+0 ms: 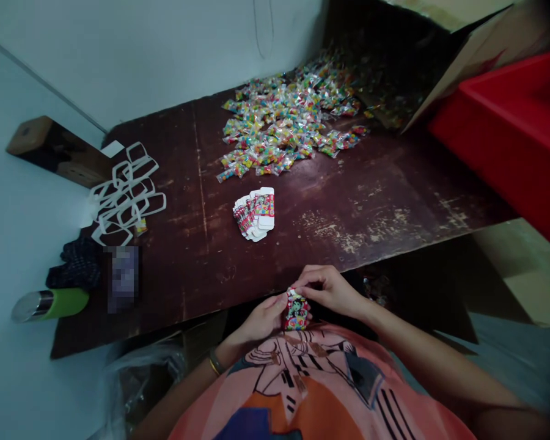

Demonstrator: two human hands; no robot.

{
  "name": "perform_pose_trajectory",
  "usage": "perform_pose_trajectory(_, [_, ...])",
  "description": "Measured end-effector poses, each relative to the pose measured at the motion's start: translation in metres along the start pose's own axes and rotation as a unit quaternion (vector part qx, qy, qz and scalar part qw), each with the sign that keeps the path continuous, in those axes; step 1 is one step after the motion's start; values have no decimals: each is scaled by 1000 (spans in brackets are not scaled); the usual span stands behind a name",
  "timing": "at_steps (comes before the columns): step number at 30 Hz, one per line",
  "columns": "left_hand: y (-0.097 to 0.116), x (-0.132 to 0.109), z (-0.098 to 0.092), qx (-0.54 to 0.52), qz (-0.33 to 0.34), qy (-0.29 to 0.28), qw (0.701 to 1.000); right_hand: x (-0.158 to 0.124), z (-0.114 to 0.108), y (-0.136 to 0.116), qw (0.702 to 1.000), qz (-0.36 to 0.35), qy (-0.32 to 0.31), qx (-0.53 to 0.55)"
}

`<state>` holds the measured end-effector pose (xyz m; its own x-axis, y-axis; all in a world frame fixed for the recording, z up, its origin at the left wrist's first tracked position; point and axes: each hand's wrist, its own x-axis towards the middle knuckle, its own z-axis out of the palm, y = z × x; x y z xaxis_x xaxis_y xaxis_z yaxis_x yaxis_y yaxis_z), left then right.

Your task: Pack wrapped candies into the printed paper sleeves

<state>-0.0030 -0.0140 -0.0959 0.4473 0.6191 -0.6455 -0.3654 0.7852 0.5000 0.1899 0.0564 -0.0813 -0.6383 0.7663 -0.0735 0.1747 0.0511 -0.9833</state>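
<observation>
Close to my body, just off the table's front edge, I hold a small printed candy box (296,315) upright. It is red and colourful, with a cartoon figure on its face. My left hand (266,316) is closed round its side, the thumb on the near edge and fingertips showing at the other side. At the box's white top end, my right hand (327,291) pinches with thumb and forefinger. Whether anything is inside the box cannot be seen. A fanned stack of flat printed boxes (255,212) with white flaps lies on the table beyond my hands.
On the dark table (183,256) spreads a heap of clear candy packets (284,122). White plastic frames (128,198), a green bottle (68,304), dark cloth (77,263) and a wooden block (59,150) occupy the left. A red bin (499,140) and cardboard box (458,67) stand right.
</observation>
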Motion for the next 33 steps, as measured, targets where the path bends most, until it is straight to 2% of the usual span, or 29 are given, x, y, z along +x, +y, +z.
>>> perform_pose_trajectory(6, [-1, 1, -3, 11, -8, -11, 1000, -3, -9, -3, 995, -27, -92, -16])
perform_pose_trajectory(9, [3, -1, -2, 48, -10, -34, 998, -1, -8, -6, 996, -15, -61, -60])
perform_pose_trajectory(12, [7, -2, 1, 77, -2, -40, 996, 2, -6, -9, 998, 0, -20, -56])
perform_pose_trajectory(17, [3, -4, 2, 95, 9, -24, 995, -7, -7, -14, 994, -43, -86, -52])
perform_pose_trajectory(20, [4, -4, 1, 110, 3, -21, 994, -13, 0, -11, 997, -35, -46, -55])
perform_pose_trajectory(23, [9, -3, 3, 143, 13, -17, 990, -10, 8, -2, 999, 39, 38, 5])
perform_pose_trajectory(24, [10, -3, 4, 158, 19, -19, 987, -8, 9, 1, 997, 59, 47, 26])
perform_pose_trajectory(26, [13, -4, 5, 177, 21, -41, 983, -2, 6, 4, 995, 79, 14, 59])
perform_pose_trajectory(29, [14, -6, 5, 176, 13, -82, 981, 7, -5, -1, 995, 66, -44, 63])
perform_pose_trajectory(33, [14, -8, 3, 189, 29, -47, 980, 5, -9, -17, 997, -4, -59, -53])
